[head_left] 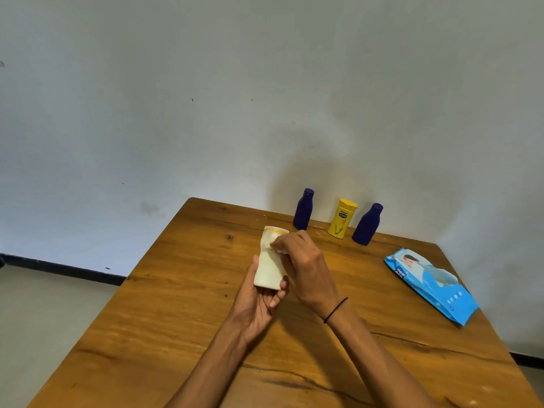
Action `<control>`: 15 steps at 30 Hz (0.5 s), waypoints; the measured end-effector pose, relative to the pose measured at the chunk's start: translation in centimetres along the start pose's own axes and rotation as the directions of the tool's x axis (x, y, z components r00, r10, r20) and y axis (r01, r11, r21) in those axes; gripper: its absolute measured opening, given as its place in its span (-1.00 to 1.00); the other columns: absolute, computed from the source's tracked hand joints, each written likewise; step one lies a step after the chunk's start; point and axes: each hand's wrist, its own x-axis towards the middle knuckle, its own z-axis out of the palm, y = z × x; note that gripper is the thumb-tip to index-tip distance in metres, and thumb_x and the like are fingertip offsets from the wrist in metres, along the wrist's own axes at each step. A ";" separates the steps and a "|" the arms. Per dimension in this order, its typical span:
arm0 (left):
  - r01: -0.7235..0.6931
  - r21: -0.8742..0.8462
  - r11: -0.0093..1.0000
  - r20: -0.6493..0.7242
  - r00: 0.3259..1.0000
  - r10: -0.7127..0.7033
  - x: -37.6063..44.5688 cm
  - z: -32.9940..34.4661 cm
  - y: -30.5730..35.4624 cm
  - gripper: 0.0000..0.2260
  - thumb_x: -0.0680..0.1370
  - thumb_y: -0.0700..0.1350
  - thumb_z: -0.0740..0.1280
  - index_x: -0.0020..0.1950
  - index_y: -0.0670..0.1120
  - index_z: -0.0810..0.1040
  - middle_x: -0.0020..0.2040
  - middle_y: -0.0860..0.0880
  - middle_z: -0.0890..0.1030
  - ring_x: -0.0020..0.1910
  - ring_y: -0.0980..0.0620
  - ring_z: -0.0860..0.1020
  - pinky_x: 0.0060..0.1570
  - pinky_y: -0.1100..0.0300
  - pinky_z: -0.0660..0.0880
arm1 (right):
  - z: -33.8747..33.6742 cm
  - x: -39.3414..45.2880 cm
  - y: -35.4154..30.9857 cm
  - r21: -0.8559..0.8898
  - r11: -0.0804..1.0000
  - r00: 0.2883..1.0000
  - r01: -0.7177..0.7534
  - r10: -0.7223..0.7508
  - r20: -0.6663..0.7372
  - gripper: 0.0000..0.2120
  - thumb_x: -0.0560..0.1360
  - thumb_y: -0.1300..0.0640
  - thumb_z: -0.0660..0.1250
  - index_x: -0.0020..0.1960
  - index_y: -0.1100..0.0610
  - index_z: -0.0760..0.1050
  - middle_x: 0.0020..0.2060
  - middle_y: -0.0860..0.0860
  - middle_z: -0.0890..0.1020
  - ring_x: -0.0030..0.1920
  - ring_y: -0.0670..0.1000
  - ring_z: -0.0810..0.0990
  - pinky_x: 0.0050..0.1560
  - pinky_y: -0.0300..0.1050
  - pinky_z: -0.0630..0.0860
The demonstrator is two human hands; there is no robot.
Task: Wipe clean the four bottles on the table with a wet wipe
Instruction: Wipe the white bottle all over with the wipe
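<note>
Left hand (pixel 259 301) had its grip curled round the base of the cream bottle (pixel 270 259), held above the worktop (pixel 176 319) with its long axis running 6 to 12 o'clock, cap end at 12. Right hand (pixel 306 266) pinched the wet wipe (pixel 279 249) against the upper body, at 3 o'clock of it. Three other bottles stood at 1 o'clock, right hand nearer: blue bottle (pixel 303 209), yellow bottle (pixel 342 218), second blue bottle (pixel 367 224).

Bottles: two blue (pixel 303 209) (pixel 368 224), one yellow (pixel 342 218), one cream (pixel 269 260); one wipes pack (pixel 432 285).
</note>
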 end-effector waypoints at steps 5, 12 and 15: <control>0.008 -0.008 1.000 0.017 1.000 -0.008 -0.4 0.3 0.1 -0.44 0.67 0.19 0.24 0.41 -0.26 0.47 -0.14 -0.26 0.57 -0.39 -0.01 0.62 -0.49 0.26 0.57 | -0.2 1.0 0.2 -0.085 0.992 0.995 -0.098 0.099 0.009 -0.46 0.37 0.28 0.58 0.33 0.25 0.57 0.21 0.21 0.55 0.23 0.20 0.53 0.13 0.05 0.64; 0.015 -0.010 1.000 0.001 1.000 -0.015 -0.5 -0.4 0.2 -0.45 0.66 0.18 0.26 0.39 -0.26 0.49 -0.15 -0.29 0.57 -0.41 -0.04 0.63 -0.54 0.26 0.56 | 0.4 -0.9 0.0 0.024 0.995 0.992 -0.098 0.096 0.081 -0.54 0.41 0.34 0.55 0.29 0.21 0.60 0.22 0.16 0.51 0.27 0.13 0.50 0.18 -0.01 0.62; 0.004 0.003 1.000 0.006 1.000 -0.004 -0.8 0.1 0.0 -0.47 0.68 0.17 0.23 0.42 -0.24 0.47 -0.17 -0.29 0.57 -0.43 -0.02 0.62 -0.52 0.26 0.57 | 0.2 -0.2 0.1 0.015 0.988 0.987 -0.157 0.157 -0.028 -0.56 0.41 0.38 0.54 0.27 0.24 0.61 0.18 0.17 0.54 0.22 0.13 0.54 0.17 -0.07 0.58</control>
